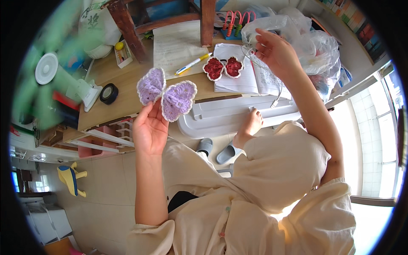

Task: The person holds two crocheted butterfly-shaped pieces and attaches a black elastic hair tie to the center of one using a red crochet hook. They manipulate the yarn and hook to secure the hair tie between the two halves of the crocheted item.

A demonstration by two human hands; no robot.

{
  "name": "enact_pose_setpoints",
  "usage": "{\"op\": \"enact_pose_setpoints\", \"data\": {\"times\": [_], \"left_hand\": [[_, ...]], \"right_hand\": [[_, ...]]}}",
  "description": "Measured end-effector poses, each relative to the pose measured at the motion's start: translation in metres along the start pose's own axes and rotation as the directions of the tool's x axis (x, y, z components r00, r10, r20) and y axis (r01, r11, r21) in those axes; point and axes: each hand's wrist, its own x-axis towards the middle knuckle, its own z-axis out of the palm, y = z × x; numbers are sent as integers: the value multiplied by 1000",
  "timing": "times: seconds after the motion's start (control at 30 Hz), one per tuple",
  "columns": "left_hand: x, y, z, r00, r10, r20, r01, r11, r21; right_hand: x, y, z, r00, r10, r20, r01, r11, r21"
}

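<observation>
My left hand (151,130) holds a lilac crocheted bow (177,98) with white edging by its lower middle, above the desk's front edge. The bow looks like a butterfly, its two wings spread. My right hand (276,52) is raised over the right side of the desk, fingers loosely bent and apart, with nothing seen in it. It is nearest to a clear plastic bag (314,47) and a white USB cable (279,95). A dark red crocheted bow (213,68) with white edging lies on an open notebook (236,84), a black band at its middle.
A written sheet (172,41) and a multi-colour pen (194,63) lie behind the bows. A roll of black tape (109,93) and a green fan (47,68) stand left. A wooden chair (207,25) rests on the desk (127,83). A bead toy (234,30) stands behind the notebook.
</observation>
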Motion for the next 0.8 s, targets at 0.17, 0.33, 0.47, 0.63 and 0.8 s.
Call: {"op": "enact_pose_setpoints", "data": {"times": [0.17,0.33,0.47,0.63,0.8], "left_hand": [[0,-4,5,997,12,-81,-16,999,-50],[-2,-2,3,998,17,-59,-22,996,-82],[-2,-4,0,996,18,-86,-27,995,-100],[-3,-3,1,984,55,-169,-73,992,-102],[-6,1,0,980,112,-165,-123,990,-62]], "right_hand": [[-3,24,-4,994,98,-55,-109,965,-240],[-5,28,-4,980,160,-118,-179,968,-173],[-1,26,-6,938,300,-174,-280,951,130],[-17,20,19,960,241,-144,-218,963,156],[-10,27,17,960,239,-146,-215,962,167]]}}
